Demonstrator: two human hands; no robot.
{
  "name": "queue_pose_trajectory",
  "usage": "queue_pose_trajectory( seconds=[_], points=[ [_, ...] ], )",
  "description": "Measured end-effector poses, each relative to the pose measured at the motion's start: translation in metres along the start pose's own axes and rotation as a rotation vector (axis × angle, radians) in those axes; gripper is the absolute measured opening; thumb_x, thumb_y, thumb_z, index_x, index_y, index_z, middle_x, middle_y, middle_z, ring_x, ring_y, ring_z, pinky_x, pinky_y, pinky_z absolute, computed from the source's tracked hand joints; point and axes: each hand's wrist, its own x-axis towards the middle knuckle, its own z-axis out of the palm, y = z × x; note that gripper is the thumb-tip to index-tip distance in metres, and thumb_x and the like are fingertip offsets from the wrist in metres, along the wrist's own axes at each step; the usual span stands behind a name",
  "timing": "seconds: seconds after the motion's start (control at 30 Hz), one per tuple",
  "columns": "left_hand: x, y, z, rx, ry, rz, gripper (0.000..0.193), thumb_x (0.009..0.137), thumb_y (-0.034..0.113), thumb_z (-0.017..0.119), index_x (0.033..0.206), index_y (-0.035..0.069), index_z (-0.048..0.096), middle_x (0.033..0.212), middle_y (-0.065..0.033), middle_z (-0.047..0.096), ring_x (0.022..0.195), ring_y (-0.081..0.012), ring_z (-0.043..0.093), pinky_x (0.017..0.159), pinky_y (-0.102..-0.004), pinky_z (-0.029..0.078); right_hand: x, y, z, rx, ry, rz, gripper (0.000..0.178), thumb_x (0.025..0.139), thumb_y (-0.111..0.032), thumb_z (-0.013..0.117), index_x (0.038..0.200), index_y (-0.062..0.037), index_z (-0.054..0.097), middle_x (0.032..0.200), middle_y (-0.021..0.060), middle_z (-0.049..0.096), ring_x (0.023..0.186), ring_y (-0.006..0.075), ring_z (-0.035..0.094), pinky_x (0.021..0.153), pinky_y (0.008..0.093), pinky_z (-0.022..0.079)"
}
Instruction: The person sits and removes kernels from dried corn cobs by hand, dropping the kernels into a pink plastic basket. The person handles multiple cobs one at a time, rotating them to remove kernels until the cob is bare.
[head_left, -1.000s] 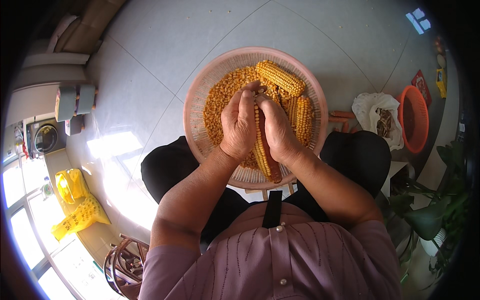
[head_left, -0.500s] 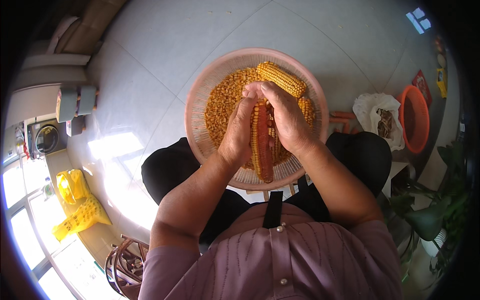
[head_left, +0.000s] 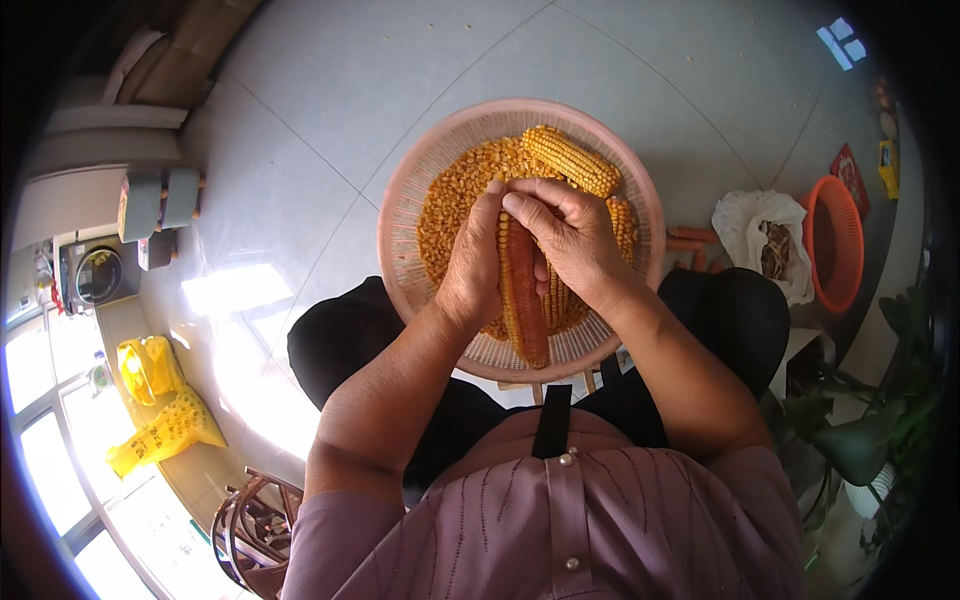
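Note:
Both hands are closed around one corn cob (head_left: 524, 290), partly stripped, with bare reddish core along its right side and yellow kernels left of it. My left hand (head_left: 474, 258) wraps the cob's left side. From the right, my right hand (head_left: 575, 235) grips it, the thumb pressing near its far end. Beneath them a pink plastic basket (head_left: 396, 190) rests between my knees. Loose corn kernels (head_left: 450, 205) fill its left part. A full ear of corn (head_left: 570, 160) lies at the far right inside it; other ears are partly hidden under my right hand.
Right of the basket are bare reddish cobs (head_left: 690, 245), a white plastic bag (head_left: 740, 215) with dry brown pieces and an orange basket (head_left: 835, 245). Leafy plants (head_left: 855, 440) stand at the lower right. Yellow bags (head_left: 170, 430) and a wooden chair (head_left: 255, 530) are at left.
My right hand's fingers have folded down, and its thumb has shifted nearer along the cob. My left hand keeps its hold. The whole view has shifted slightly.

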Motion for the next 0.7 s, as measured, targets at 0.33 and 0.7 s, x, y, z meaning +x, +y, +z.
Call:
queue_pose_trajectory(
  seconds=[0.33,0.7],
  points=[
    [-0.007,0.001,0.011,0.050,0.016,-0.040,0.076,0.098,0.068,0.022,0.097,0.000,0.058,0.067,-0.0135,0.058,0.054,-0.0213,0.058,0.050,-0.0365,0.052,0.002,0.007,0.008,-0.093,0.117,-0.244,0.022,0.100,-0.019,0.060,0.087,-0.0027,0.065,0.069,0.0020,0.060,0.046,0.0077,0.052,0.041,0.0259,0.042],
    [-0.007,0.005,0.006,0.091,-0.047,0.108,0.070,0.100,0.061,0.027,0.125,0.001,0.050,0.077,-0.0104,0.057,0.054,-0.0184,0.056,0.048,-0.0334,0.051,0.003,-0.002,-0.011,0.092,-0.066,-0.022,0.031,0.104,-0.028,0.053,0.106,0.0000,0.066,0.069,0.0028,0.061,0.050,0.0071,0.055,0.044,0.0210,0.045]
  ],
)
